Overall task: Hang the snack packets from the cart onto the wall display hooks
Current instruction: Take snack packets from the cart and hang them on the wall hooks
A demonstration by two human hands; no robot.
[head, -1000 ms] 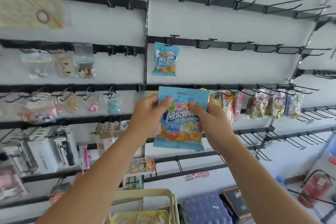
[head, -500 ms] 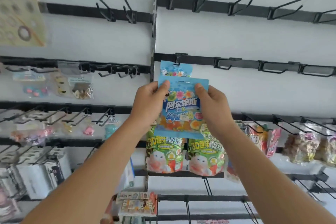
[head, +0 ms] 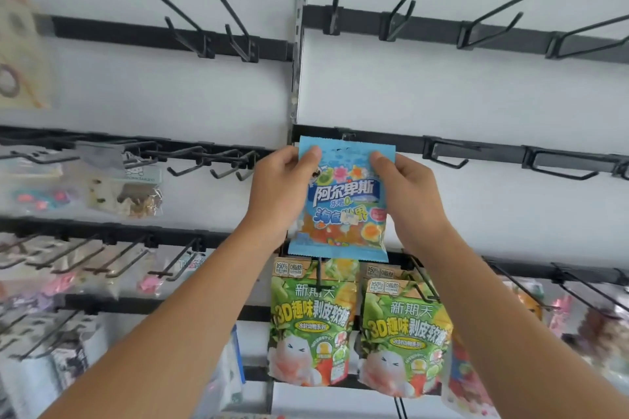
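Both my hands pinch the blue snack packet (head: 342,201): left hand (head: 284,196) at its upper left corner, right hand (head: 410,196) at its upper right. Its top edge meets the wall rail (head: 503,153), higher than half a second ago; two green packets (head: 360,326) hang below.

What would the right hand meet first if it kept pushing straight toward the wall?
Probably the black rail behind the blue packet that the right hand pinches; depth is unclear.

Glossy plastic blue snack packet (head: 342,201); matt black metal hooks (head: 405,0), smooth white wall (head: 442,92)
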